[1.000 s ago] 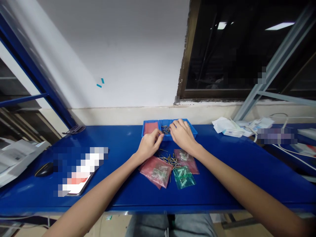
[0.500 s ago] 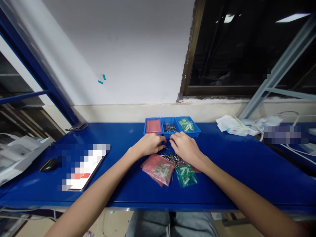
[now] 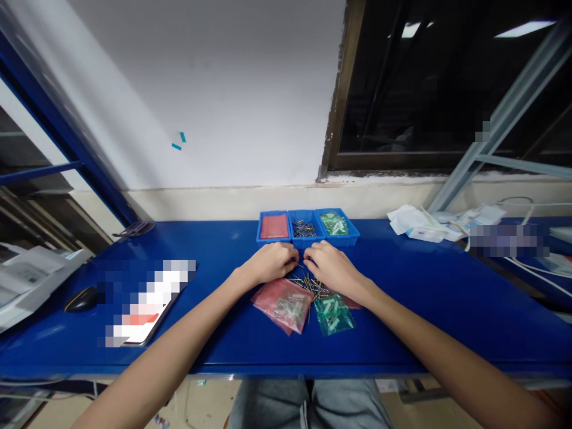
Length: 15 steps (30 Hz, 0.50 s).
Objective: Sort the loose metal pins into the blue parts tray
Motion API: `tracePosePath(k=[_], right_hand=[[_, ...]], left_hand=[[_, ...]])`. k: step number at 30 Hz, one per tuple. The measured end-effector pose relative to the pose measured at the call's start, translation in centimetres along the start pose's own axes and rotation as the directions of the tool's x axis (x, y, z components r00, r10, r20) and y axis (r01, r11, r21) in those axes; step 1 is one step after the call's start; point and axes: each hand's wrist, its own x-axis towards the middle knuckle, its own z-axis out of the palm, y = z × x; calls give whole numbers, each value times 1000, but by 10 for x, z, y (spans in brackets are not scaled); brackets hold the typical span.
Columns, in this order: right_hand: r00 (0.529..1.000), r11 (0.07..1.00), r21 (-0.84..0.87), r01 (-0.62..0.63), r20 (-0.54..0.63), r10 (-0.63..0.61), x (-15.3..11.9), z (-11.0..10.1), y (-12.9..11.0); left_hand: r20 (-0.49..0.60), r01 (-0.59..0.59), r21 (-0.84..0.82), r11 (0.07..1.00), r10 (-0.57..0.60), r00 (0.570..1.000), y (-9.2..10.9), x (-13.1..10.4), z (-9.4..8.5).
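My left hand [image 3: 277, 262] is closed, its fingers curled in above the pile. Facing it across a small gap, my right hand [image 3: 329, 266] has bent fingertips pressed together. Anything small inside either hand is hidden. Thin metal pins [image 3: 315, 286], some gold-coloured and some silvery, lie loose just below both hands. Nearer the table's front, pink plastic bags [image 3: 279, 301] overlap, the top one showing pale pieces inside. Beside them is a green plastic bag [image 3: 334, 314], also with pale pieces in it. More pink plastic peeks out from under my right wrist.
Behind my hands stand three joined blue bins: one with pink bags [image 3: 274, 226], one with metal pins [image 3: 304, 229], one with green bags [image 3: 333, 224]. A tablet-like screen [image 3: 154, 310] and a mouse [image 3: 81, 299] lie left. White packaging [image 3: 417, 223] and cables are at right.
The whole view has shifted slightly to the left. My hands keep nearly the same place over the pins, with fingers still curled; the bags and bins have not moved.
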Motion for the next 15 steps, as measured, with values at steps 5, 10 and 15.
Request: tracePosePath(k=[5,10,15], right_hand=[[1000,996,86,-27,11,27,1,3,4],[996,990,111,-86,42,82,4,1,4],[995,983,151,-103,10,102,6,-2,4]], left_hand=[[-49,21,57,998,-18,999,4,2,0],[-89,37,86,996,-30,996,6,3,-1],[-96,79,150,986,-65,993,8,2,0]])
